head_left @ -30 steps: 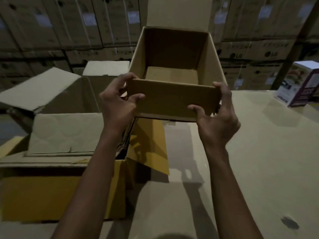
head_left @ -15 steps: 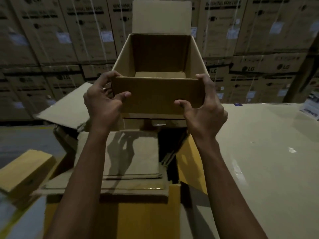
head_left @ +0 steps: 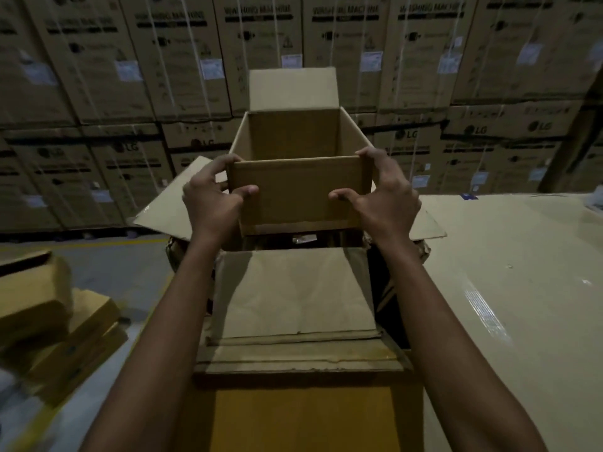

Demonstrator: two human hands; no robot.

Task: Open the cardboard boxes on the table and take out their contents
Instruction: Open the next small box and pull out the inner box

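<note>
I hold a small open cardboard box [head_left: 295, 190] in the air with both hands. Its far flap stands up and its inside looks empty as far as I can see. My left hand [head_left: 212, 199] grips its near left corner, my right hand [head_left: 386, 199] its near right corner, thumbs on the near wall. Below it is a big open yellow-brown carton [head_left: 300, 415] with its flaps spread and flat cardboard sheets [head_left: 293, 295] lying on top. The carton's dark inside is mostly hidden.
A broad cardboard-covered table surface [head_left: 509, 288] lies to the right. Yellow boxes [head_left: 49, 321] are piled on the floor at left. Stacked washing-machine cartons [head_left: 195, 60] form a wall behind.
The small box has moved left, off the table and over the big carton. The view has swung left with it; the printed box at right has left the frame.
</note>
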